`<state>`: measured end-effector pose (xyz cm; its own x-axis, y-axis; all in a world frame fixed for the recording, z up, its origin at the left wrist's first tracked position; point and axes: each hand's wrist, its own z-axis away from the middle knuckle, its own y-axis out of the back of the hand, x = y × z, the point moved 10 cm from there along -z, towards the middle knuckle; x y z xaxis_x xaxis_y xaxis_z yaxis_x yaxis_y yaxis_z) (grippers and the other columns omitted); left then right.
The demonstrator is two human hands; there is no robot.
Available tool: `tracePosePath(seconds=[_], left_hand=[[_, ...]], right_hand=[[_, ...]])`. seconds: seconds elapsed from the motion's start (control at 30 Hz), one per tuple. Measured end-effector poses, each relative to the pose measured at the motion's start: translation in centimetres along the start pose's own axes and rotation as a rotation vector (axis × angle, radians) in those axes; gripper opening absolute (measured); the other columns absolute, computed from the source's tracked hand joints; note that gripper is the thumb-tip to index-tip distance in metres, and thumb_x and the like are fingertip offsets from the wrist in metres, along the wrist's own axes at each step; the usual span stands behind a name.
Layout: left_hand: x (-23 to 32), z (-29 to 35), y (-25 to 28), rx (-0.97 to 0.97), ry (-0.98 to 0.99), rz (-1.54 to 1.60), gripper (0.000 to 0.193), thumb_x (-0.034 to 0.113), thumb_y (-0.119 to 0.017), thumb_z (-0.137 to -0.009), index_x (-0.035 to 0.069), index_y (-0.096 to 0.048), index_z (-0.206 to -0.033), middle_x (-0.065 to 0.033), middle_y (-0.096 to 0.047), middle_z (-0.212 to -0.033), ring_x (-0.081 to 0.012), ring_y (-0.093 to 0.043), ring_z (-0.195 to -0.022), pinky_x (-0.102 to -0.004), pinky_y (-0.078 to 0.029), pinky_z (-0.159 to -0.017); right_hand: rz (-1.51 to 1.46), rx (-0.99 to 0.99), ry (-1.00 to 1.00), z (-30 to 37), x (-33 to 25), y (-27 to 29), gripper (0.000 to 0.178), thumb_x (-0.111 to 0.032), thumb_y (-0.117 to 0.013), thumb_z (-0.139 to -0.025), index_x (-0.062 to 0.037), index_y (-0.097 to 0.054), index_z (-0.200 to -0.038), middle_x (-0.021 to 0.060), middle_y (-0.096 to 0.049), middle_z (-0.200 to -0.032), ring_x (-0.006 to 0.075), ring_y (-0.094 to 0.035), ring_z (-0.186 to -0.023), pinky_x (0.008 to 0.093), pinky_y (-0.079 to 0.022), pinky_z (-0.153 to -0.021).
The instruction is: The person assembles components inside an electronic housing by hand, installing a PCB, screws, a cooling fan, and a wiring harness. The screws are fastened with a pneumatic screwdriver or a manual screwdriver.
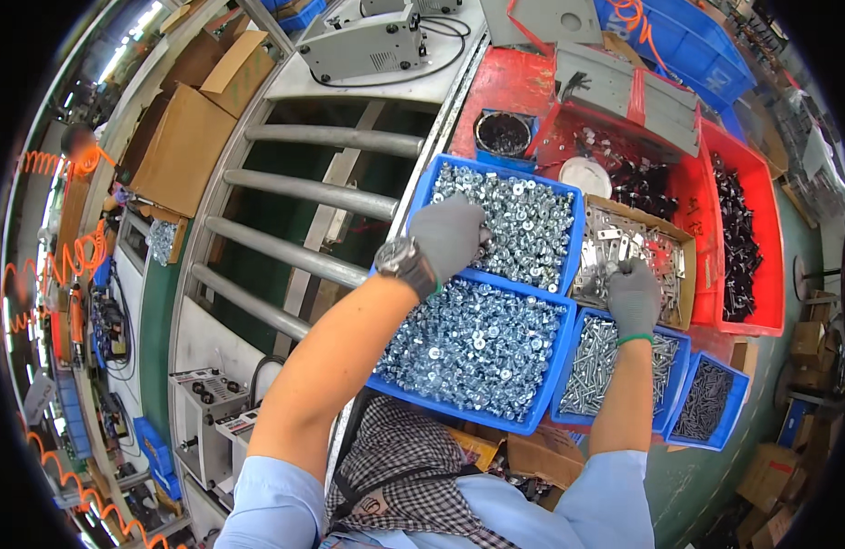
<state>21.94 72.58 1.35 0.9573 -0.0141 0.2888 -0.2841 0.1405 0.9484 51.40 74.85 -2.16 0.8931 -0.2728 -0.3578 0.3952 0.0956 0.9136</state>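
My left hand [450, 236], in a grey glove, is over the upper blue bin [578, 240] of silvery flanged nuts [523, 215]. Its fingers are curled in at the nuts, and whatever they hold is hidden. My right hand [635, 300], gloved in grey too, reaches into a cardboard box [686, 274] of small flat metal brackets [656, 245]. The fingers there are bent together among the brackets; I cannot make out what is between them. Below my left wrist, a second blue bin [532, 426] holds more silvery fasteners [468, 352].
Long screws [592, 361] fill a blue bin under my right wrist, with dark screws [704, 398] in a smaller one beside it. A red bin [775, 302] of black parts stands at right. Metal rollers [294, 249] run along the left. A grey machine [363, 46] stands beyond.
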Motion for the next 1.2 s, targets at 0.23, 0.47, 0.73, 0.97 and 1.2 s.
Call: tracePosePath(seconds=[0.23, 0.47, 0.73, 0.97, 1.2], left_hand=[[-3.5, 2.4, 2.1, 0.222, 0.129, 0.413, 0.021, 0.021, -0.061, -0.091, 0.003, -0.066, -0.101, -0.0157, -0.066, -0.093, -0.0286, -0.065, -0.083, -0.0377, -0.052, -0.075], [-10.5, 22.1, 5.4, 0.268, 0.22, 1.634, 0.025, 0.005, -0.065, -0.087, -0.006, -0.058, -0.108, -0.0096, -0.065, -0.096, -0.0139, -0.063, -0.088, -0.0268, -0.052, -0.078], [-20.4, 54.0, 2.1, 0.78, 0.932, 1.12, 0.019, -0.003, -0.062, -0.083, -0.006, -0.063, -0.102, -0.0114, -0.067, -0.085, -0.0142, -0.067, -0.084, -0.0258, -0.052, -0.064], [-20.3, 50.9, -0.9, 0.387, 0.771, 0.477, 0.03, 0.012, -0.065, -0.08, 0.0, -0.064, -0.107, -0.0193, -0.067, -0.096, -0.0325, -0.066, -0.088, -0.0401, -0.051, -0.081], [-20.1, 50.1, -0.9, 0.47, 0.659, 0.79, 0.025, 0.016, -0.068, -0.08, 0.001, -0.065, -0.101, -0.019, -0.067, -0.092, -0.0334, -0.065, -0.087, -0.0396, -0.051, -0.081]], right_hand=[[-0.018, 0.033, 0.017, 0.2, -1.1, -0.2, 0.029, -0.028, -0.058, -0.085, -0.0053, -0.067, -0.101, 0.0183, -0.069, -0.095, 0.0352, -0.065, -0.093, 0.0411, -0.049, -0.082], [0.099, 0.309, 0.286, -1.0, 0.6, 0.0, 0.031, -0.021, -0.054, -0.082, -0.001, -0.066, -0.102, 0.024, -0.067, -0.099, 0.0381, -0.064, -0.092, 0.0426, -0.049, -0.083], [-0.449, 0.563, 0.436, 5.1, -9.0, 6.1, 0.044, -0.038, -0.061, -0.092, 0.0048, -0.067, -0.101, 0.0172, -0.069, -0.103, 0.0265, -0.064, -0.091, 0.0337, -0.05, -0.084], [-0.84, -0.252, 1.491, 32.1, -30.6, -5.6, 0.016, 0.002, -0.065, -0.085, 0.0002, -0.065, -0.101, 0.0086, -0.066, -0.101, 0.0188, -0.062, -0.091, 0.0304, -0.05, -0.085], [-0.797, -0.594, 1.444, 45.1, -30.3, -10.6, 0.014, 0.007, -0.067, -0.08, 0.0008, -0.064, -0.093, 0.0118, -0.057, -0.109, 0.0215, -0.056, -0.097, 0.0317, -0.047, -0.086]])
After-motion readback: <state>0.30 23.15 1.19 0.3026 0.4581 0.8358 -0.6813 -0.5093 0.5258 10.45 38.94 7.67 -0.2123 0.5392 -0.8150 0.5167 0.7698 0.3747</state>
